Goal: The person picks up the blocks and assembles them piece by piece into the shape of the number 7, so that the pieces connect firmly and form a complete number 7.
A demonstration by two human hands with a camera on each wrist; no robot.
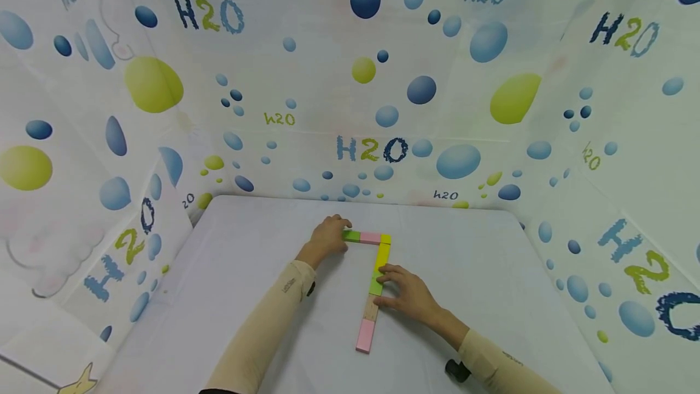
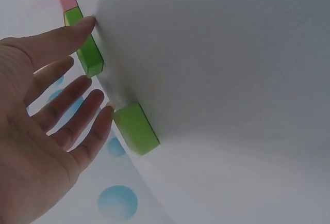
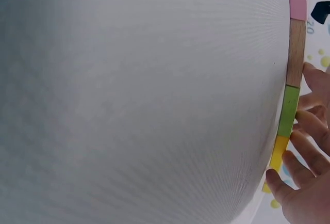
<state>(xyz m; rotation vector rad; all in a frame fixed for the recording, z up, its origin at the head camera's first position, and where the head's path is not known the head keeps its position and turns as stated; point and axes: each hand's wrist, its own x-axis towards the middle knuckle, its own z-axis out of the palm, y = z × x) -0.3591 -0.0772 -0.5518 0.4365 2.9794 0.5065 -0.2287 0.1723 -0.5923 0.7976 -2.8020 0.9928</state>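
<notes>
My left hand [image 1: 326, 237] is at the far left end of a short row, thumb and fingers spread around a green block [image 2: 92, 56], the thumb overlapping it in the left wrist view. Another green block [image 2: 136, 128] lies by the little fingertip, hidden in the head view. A pink block [image 1: 370, 238] and a small yellow block [image 1: 386, 239] continue that row. From the corner, a column runs towards me: a yellow block [image 1: 384, 254], a green block [image 1: 376, 286], a bare wooden block [image 3: 295, 53] and a pink block [image 1: 366, 334]. Loosely extended fingers of my right hand [image 1: 411, 297] rest along the column's right side.
The blocks lie on a white-covered table [image 1: 246, 248]. Behind and beside it hang white sheets [image 1: 317, 78] printed with blue and green spots and H2O lettering. A dark wrist device [image 1: 457, 371] shows by the right sleeve [image 1: 497, 363].
</notes>
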